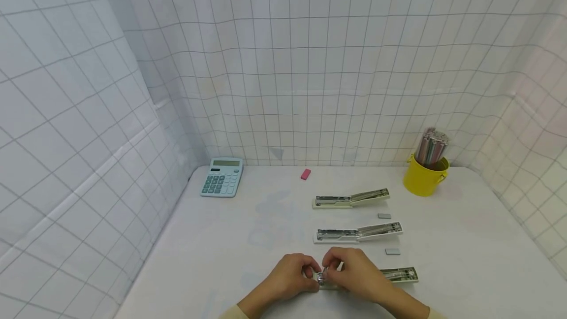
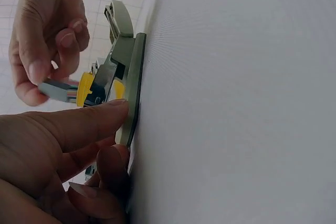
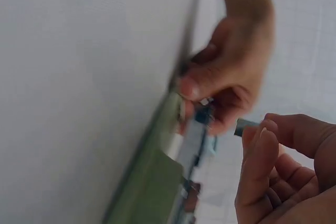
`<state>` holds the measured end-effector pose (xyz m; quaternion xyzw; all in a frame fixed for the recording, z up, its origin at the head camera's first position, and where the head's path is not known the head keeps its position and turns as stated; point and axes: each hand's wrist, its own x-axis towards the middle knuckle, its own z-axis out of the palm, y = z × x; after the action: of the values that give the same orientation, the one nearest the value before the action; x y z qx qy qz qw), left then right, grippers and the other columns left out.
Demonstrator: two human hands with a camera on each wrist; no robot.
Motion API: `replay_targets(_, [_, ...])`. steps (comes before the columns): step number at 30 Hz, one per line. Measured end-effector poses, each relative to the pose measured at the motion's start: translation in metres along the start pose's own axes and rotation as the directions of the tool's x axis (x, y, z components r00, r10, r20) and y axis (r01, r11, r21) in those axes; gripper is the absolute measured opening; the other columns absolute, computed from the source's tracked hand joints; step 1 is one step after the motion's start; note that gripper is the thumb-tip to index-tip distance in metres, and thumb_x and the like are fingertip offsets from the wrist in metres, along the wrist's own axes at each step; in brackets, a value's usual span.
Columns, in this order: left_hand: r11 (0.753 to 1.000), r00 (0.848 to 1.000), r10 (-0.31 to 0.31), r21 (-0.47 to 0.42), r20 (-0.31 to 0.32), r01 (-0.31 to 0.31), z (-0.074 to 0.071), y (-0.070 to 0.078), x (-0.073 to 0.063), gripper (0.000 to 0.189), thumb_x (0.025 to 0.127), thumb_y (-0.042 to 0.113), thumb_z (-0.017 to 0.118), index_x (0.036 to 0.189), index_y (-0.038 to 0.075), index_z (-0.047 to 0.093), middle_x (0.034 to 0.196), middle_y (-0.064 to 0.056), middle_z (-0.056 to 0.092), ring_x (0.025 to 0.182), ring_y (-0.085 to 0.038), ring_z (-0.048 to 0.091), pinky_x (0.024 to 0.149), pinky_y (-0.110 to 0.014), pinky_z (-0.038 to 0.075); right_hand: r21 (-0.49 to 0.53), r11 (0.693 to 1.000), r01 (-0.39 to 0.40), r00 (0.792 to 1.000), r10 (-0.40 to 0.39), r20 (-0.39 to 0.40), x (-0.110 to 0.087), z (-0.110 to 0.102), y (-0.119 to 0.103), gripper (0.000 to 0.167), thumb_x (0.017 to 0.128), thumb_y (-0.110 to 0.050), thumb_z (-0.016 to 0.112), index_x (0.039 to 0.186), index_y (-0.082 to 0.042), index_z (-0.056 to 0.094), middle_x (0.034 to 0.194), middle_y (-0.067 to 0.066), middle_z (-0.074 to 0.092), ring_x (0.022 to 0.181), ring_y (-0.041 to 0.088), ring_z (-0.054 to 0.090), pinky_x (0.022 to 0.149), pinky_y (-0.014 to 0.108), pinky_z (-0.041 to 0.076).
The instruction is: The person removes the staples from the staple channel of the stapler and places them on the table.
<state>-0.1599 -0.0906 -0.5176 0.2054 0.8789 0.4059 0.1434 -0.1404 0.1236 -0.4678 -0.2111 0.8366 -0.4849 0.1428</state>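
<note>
The nearest stapler (image 1: 402,274) lies opened flat on the table, its top arm folded out to the right. My left hand (image 1: 290,275) grips the front end of its base between thumb and fingers. In the left wrist view, the stapler's pale green base (image 2: 134,72) stays against the table. Just above the stapler's metal magazine, my right hand (image 1: 356,272) pinches a small grey strip of staples (image 2: 59,91) between thumb and fingertips. That strip also shows at the fingertips in the right wrist view, apart from the left hand.
Two more opened staplers, one white (image 1: 338,235) and one pale green (image 1: 336,201), lie farther back. Staple strips (image 1: 392,251) sit beside them. Behind are a blue calculator (image 1: 223,176), a pink eraser (image 1: 305,174) and a yellow bucket (image 1: 423,181) holding pencils (image 1: 430,146).
</note>
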Motion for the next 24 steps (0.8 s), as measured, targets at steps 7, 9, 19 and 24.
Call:
replay_targets(7, [1.000,1.000,0.008,-0.019,0.006,-0.008,-0.002,0.000,0.000,0.023,0.072,0.014,0.086,0.092,0.019,0.076,0.072,0.012,0.058,0.064,-0.001,0.049,0.064,-0.022,0.042,0.186,0.977,-0.107,0.993,0.114,-0.023,-0.038,-0.053,0.000,0.028,0.096,-0.021,0.071,0.112,0.001,0.065,0.091,0.014,0.069,0.069,0.016,0.065,0.058,0.032,0.055])
replay_targets(9, [1.000,1.000,0.013,-0.028,0.006,-0.012,-0.002,0.000,-0.001,0.023,0.072,0.014,0.086,0.092,0.019,0.075,0.073,0.011,0.058,0.065,-0.001,0.049,0.065,-0.023,0.042,0.246,0.957,-0.153,0.986,0.165,-0.029,-0.052,-0.068,0.007,0.034,0.097,-0.022,0.070,0.117,0.004,0.062,0.095,0.019,0.070,0.074,0.018,0.066,0.063,0.034,0.057])
replay_targets(19, [1.000,1.000,0.009,-0.022,0.009,-0.009,-0.006,0.003,-0.003,0.023,0.073,0.013,0.087,0.092,0.018,0.076,0.073,0.011,0.058,0.066,-0.001,0.049,0.068,-0.023,0.042,0.401,0.883,-0.243,0.964,0.266,-0.002,-0.098,-0.104,0.052,0.034,0.102,-0.017,0.062,0.125,0.007,0.056,0.099,0.012,0.073,0.084,0.018,0.069,0.072,0.035,0.058])
replay_targets(24, [1.000,1.000,0.010,-0.009,0.011,-0.010,-0.004,0.004,-0.003,0.024,0.072,0.013,0.087,0.092,0.018,0.076,0.072,0.012,0.058,0.066,0.000,0.049,0.069,-0.022,0.042,0.462,0.835,-0.299,0.950,0.306,0.062,-0.109,-0.107,0.067,0.026,0.104,-0.017,0.058,0.124,0.000,0.059,0.102,0.011,0.072,0.083,0.018,0.067,0.072,0.035,0.057])
